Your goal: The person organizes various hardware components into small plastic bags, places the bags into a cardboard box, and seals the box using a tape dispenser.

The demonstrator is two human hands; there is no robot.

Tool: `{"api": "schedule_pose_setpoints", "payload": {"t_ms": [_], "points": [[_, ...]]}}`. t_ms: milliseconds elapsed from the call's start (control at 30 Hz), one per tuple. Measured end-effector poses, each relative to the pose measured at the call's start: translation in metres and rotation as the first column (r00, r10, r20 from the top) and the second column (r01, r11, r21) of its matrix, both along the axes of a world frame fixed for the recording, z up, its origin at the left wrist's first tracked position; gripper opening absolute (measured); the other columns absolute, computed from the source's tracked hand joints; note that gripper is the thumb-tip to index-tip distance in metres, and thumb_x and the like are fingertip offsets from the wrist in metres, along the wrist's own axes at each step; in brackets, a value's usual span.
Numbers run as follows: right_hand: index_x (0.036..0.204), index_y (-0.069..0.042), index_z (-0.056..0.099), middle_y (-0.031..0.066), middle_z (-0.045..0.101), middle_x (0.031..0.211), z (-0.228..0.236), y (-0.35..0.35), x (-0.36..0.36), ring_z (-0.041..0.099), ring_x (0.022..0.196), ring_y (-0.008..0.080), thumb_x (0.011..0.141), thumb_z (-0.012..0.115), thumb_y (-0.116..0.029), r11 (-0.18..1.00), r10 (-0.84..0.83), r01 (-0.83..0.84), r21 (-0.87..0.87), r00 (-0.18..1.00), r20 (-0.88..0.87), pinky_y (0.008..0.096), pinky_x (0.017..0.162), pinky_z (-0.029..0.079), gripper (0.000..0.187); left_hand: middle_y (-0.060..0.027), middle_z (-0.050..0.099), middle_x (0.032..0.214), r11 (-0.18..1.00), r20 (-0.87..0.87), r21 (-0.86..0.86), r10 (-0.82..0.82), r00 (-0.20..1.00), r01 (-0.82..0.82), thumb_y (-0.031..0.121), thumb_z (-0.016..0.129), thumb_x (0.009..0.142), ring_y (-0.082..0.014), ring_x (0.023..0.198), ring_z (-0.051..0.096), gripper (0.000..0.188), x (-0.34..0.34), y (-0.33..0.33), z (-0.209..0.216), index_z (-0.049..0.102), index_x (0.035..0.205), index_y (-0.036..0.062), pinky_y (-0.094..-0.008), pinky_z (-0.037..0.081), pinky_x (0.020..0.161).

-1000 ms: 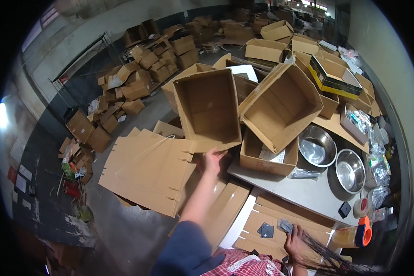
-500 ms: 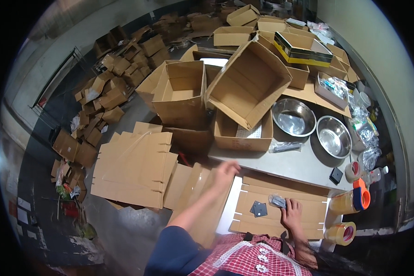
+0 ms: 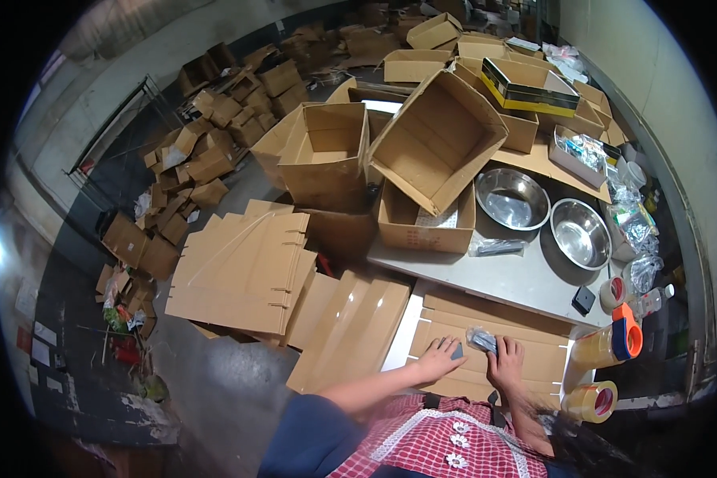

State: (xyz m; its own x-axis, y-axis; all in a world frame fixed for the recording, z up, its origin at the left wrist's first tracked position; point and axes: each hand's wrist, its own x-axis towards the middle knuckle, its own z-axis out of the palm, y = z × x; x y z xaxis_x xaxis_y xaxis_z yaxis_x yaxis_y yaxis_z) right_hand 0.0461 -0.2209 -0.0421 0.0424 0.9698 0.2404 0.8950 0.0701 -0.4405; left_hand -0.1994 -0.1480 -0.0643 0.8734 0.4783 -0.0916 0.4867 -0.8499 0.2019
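A flattened cardboard box lies in front of me on the white work surface. My left hand is over the dark square plates, its fingers closed about them; most of the plates are hidden under it. Just to the right, a small clear plastic bag with dark parts inside rests on the cardboard. My right hand has its fingers bent against the right end of this bag, gripping it there.
Tape rolls and an orange tape dispenser stand at the right edge. Two steel bowls, a black square block and a bagged dark part are on the table behind. Open cartons and flattened cardboard fill the left and back.
My left hand has come down and right from the left edge of the cardboard onto the dark plates, covering them. My right hand stays at the plastic bag. The view has shifted slightly.
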Motion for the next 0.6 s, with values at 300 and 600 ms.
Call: {"api": "schedule_pose_setpoints", "payload": {"t_ms": [300, 600], "points": [[0.129, -0.005, 0.059, 0.0186, 0.058, 0.123, -0.012, 0.0, 0.004, 0.05, 0.113, 0.0403, 0.087, 0.068, -0.022, 0.999, -0.034, 0.033, 0.034, 0.999, 0.033, 0.0507, 0.1, 0.039, 0.045, -0.031, 0.043, 0.146, 0.978, 0.166, -0.137, -0.133, 0.977, 0.156, 0.014, 0.061, 0.089, -0.046, 0.138, 0.04, 0.043, -0.025, 0.01, 0.026, 0.054, 0.131, 0.0064, -0.0552, 0.035, 0.112], [0.129, -0.002, 0.057, 0.0191, 0.059, 0.124, 0.006, -0.003, 0.006, 0.053, 0.116, 0.0404, 0.089, 0.066, -0.022, 0.999, -0.01, 0.011, 0.048, 0.999, -0.032, 0.0498, 0.101, 0.042, 0.046, -0.0329, 0.045, 0.14, 0.995, 0.092, -0.042, -0.087, 0.992, 0.092, 0.014, 0.065, 0.084, -0.0449, 0.129, 0.047, 0.051, -0.011, 0.005, 0.024, 0.052, 0.133, 0.0059, -0.0541, 0.039, 0.105]]}}
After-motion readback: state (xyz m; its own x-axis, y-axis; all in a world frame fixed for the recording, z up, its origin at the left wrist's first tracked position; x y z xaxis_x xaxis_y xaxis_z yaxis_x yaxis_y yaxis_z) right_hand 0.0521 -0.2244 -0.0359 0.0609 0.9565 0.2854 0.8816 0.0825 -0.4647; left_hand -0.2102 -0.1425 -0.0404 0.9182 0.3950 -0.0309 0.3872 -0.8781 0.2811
